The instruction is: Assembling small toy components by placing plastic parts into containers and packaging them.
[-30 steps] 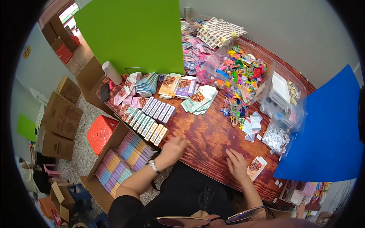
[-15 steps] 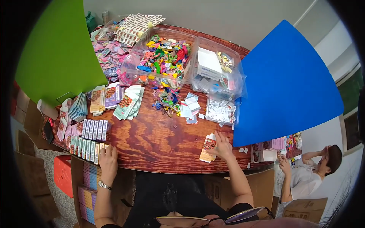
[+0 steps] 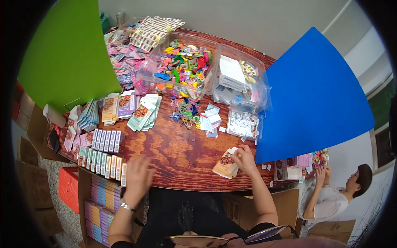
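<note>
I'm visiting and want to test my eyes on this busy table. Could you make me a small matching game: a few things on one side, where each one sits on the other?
Things:
1. clear bin of colourful balloons
2. right hand
3. red stool
4. left hand

Places:
A. on the floor, left of the table
B. at the near table edge, beside rows of small packets
C. far side of the table, middle
D. on a small stack of cards

Pairs: 1-C, 2-D, 3-A, 4-B
</note>
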`<control>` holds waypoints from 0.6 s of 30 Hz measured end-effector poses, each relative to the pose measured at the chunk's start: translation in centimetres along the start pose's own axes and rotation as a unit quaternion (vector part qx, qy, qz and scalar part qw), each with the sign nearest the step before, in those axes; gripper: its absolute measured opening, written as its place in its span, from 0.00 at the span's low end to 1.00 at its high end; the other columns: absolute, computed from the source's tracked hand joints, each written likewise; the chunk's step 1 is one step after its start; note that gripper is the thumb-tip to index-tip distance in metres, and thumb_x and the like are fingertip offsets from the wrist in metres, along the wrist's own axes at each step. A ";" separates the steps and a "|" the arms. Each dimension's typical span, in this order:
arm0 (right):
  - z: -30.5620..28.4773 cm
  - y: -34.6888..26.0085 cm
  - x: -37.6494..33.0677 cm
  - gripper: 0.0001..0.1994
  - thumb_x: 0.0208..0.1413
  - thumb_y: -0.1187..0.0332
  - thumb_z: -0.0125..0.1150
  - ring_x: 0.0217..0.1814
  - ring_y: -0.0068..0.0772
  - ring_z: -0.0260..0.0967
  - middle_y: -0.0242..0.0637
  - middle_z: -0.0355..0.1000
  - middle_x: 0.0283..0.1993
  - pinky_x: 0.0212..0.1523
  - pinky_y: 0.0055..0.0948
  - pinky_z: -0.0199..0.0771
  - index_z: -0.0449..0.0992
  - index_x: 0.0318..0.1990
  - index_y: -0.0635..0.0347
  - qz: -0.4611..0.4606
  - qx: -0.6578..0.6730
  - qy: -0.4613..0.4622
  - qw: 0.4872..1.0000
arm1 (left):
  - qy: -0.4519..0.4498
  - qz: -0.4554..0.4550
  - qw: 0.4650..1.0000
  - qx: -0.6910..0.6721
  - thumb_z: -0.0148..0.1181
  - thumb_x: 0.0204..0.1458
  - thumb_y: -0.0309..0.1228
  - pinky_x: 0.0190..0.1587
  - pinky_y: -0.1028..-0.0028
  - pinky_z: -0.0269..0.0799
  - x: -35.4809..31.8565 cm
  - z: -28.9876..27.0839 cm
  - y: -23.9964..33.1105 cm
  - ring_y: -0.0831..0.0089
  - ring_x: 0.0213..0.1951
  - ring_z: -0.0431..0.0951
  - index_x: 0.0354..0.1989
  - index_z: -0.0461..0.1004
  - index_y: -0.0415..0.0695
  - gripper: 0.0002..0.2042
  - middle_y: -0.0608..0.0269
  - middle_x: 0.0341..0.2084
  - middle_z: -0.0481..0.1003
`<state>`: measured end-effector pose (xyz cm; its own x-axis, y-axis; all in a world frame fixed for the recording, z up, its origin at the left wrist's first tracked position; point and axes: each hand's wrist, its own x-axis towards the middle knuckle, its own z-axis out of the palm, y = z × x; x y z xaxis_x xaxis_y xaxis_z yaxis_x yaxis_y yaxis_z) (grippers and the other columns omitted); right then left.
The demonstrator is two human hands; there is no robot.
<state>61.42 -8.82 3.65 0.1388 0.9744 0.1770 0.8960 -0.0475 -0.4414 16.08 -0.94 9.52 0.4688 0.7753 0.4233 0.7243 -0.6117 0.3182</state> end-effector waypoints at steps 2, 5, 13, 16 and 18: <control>-1.8 -5.4 1.3 0.11 0.53 0.63 0.71 0.48 0.48 0.73 0.45 0.70 0.44 0.44 0.42 0.74 0.76 0.36 0.57 0.010 0.048 -0.060 0.997 | -0.021 0.017 0.992 -0.124 0.71 0.48 0.34 0.55 0.55 0.70 1.1 2.2 3.7 0.50 0.52 0.74 0.56 0.73 0.40 0.26 0.50 0.51 0.75; -0.3 -11.6 2.3 0.09 0.54 0.66 0.69 0.38 0.46 0.76 0.41 0.72 0.35 0.34 0.39 0.75 0.74 0.34 0.56 -0.031 0.105 -0.079 0.991 | -0.055 0.049 0.980 -0.184 0.72 0.48 0.45 0.62 0.54 0.66 2.2 7.4 7.9 0.46 0.59 0.69 0.68 0.57 0.30 0.45 0.38 0.61 0.66; 4.3 -18.3 2.9 0.08 0.52 0.71 0.69 0.39 0.50 0.74 0.44 0.72 0.39 0.38 0.42 0.75 0.75 0.34 0.63 -0.172 0.150 0.081 0.970 | 0.028 -0.087 0.974 -0.206 0.74 0.42 0.33 0.55 0.56 0.70 1.3 13.0 7.8 0.43 0.53 0.72 0.66 0.54 0.27 0.45 0.37 0.52 0.69; 5.2 -18.4 3.0 0.08 0.52 0.72 0.69 0.39 0.50 0.74 0.45 0.72 0.41 0.39 0.43 0.75 0.75 0.35 0.63 -0.143 0.182 0.052 0.972 | 0.086 -0.062 0.980 -0.171 0.74 0.42 0.32 0.53 0.56 0.72 2.2 12.3 8.2 0.42 0.51 0.74 0.64 0.57 0.28 0.42 0.36 0.49 0.71; 5.4 -18.8 3.1 0.08 0.52 0.72 0.70 0.40 0.49 0.74 0.45 0.72 0.42 0.39 0.43 0.75 0.75 0.36 0.63 -0.122 0.200 0.033 0.972 | 0.095 -0.074 0.976 -0.182 0.74 0.42 0.32 0.51 0.56 0.73 1.9 12.8 7.5 0.43 0.49 0.75 0.64 0.58 0.30 0.41 0.37 0.49 0.72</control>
<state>42.77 -3.71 7.75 -0.0177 0.9292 0.3691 0.6721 0.2843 -0.6837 28.92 -2.07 1.84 0.2455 0.8373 0.4886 0.5333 -0.5375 0.6532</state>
